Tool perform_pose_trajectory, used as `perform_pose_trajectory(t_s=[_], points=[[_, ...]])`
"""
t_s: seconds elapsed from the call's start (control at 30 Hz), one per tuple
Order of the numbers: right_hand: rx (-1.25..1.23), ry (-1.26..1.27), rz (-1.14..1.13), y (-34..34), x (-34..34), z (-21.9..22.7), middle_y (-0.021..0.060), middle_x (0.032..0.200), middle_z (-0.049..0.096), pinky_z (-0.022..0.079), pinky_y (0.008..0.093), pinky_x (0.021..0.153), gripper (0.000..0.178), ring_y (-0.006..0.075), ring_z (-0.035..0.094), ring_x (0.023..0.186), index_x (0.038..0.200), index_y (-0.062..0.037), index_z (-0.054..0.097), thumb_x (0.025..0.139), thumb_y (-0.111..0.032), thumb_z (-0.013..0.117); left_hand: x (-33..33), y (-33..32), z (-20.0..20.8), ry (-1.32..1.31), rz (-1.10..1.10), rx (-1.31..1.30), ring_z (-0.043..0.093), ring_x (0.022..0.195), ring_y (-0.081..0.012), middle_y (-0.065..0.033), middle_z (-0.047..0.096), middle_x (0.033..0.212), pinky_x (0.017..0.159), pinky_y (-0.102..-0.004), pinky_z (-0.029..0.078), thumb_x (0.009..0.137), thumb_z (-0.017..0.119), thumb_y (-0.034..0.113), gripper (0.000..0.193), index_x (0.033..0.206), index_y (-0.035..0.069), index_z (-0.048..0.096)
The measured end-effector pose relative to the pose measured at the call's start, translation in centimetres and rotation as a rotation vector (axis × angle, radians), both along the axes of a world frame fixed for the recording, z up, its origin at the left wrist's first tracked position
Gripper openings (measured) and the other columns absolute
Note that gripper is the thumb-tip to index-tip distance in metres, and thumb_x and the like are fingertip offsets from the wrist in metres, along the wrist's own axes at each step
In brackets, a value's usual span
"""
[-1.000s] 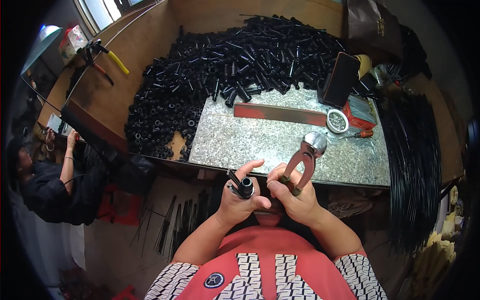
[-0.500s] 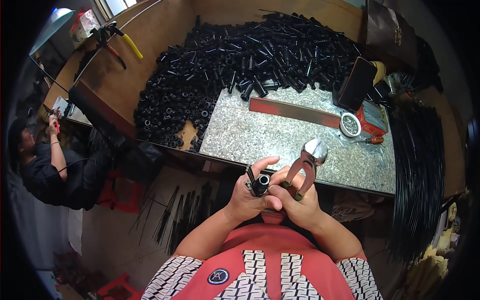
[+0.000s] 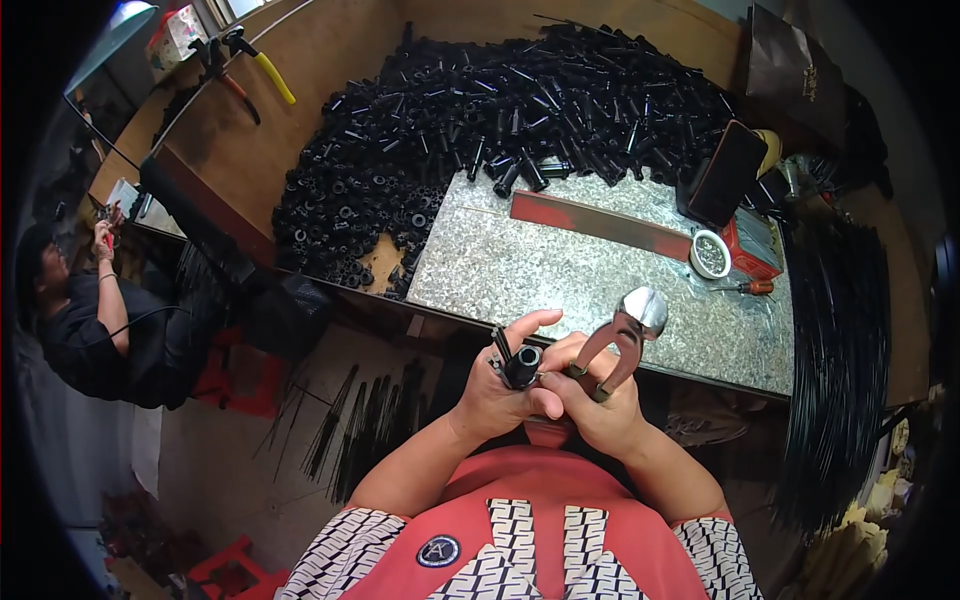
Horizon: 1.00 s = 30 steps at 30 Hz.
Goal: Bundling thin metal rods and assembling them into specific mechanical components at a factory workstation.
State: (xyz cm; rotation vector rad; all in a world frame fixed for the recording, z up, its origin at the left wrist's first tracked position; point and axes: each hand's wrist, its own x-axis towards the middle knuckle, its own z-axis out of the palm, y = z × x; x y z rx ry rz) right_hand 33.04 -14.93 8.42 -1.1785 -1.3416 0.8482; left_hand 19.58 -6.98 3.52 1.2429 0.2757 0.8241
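My left hand is closed on a black plastic tube whose round hollow end faces up, its index finger reaching out past it. Thin black strips stick up beside the tube from the same grip. Close by, my right hand holds a pair of pliers with reddish arms and a shiny, rounded metal head pointing away from me. The right thumb and fingertips meet the side of the tube; whether they pinch some small part there is too small to tell.
Behind the speckled board lies a large heap of black tubes. On the board are a flat reddish bar, a white bowl of small metal pieces and a screwdriver. Long black strands hang at right. Another person sits at left.
My view has shifted slightly, so the bench and heap appear a little to the right. Both hands keep their holds on the tube and the pliers; the pliers' head has tilted slightly rightward.
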Motion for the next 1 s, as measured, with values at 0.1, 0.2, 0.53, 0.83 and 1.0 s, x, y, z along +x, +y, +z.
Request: perform_pose_trajectory(t_s=[0.1,0.2,0.53,0.83,1.0], points=[[0.030,-0.016,0.007,0.1,-0.1,0.0,0.0099,0.093,0.060,0.046,0.0302,0.077,0.009,0.0177,0.058,0.085,0.094,0.0007,0.060,0.085,0.002,0.058,-0.2,0.1,-0.2,-0.018,-0.024,-0.007,0.047,0.073,0.0001,0.0081,0.055,0.077,0.066,-0.0163,0.039,0.064,0.083,0.043,0.096,0.138,0.000,0.039],[0.023,-0.027,0.018,0.2,-0.1,-0.2,0.0102,0.092,0.060,0.047,0.0303,0.077,0.009,0.0180,0.058,0.085,0.093,0.0007,0.060,0.085,0.003,0.059,-0.3,-0.1,0.5,-0.034,-0.057,-0.076,0.049,0.075,-0.0006,0.0063,0.058,0.079,0.067,-0.0167,0.040,0.065,0.084,0.038,0.096,0.139,0.000,0.036],[-0.040,-0.145,-0.030,1.3,-1.2,0.0,0.0134,0.077,0.057,0.047,0.0357,0.064,0.017,0.0293,0.058,0.069,0.085,0.0013,0.058,0.080,-0.010,0.069,-1.9,0.9,-0.4,0.041,-0.108,-0.062,0.055,0.099,-0.0102,-0.0041,0.059,0.112,0.084,-0.0250,0.045,0.061,0.079,0.052,0.109,0.142,-0.003,0.030],[-0.386,-0.152,0.155,0.7,0.5,0.2,0.0046,0.073,0.052,0.043,0.0293,0.060,0.034,0.0130,0.051,0.064,0.097,-0.0025,0.050,0.081,-0.022,0.072,-3.5,2.7,-1.9,-0.199,-0.174,-0.198,0.041,0.052,-0.0038,0.0072,0.042,0.056,0.050,-0.0201,0.031,0.061,0.085,0.038,0.102,0.139,-0.005,0.034],[-0.063,-0.654,0.036,-1.8,2.5,0.2,0.0124,0.084,0.058,0.049,0.0375,0.064,0.065,0.0256,0.060,0.070,0.131,-0.0026,0.048,0.072,-0.010,0.075,-4.2,3.4,-2.7,-0.252,-0.143,-0.180,0.038,0.051,-0.0038,0.0063,0.039,0.056,0.049,-0.0219,0.031,0.068,0.082,0.040,0.094,0.136,-0.006,0.036]])
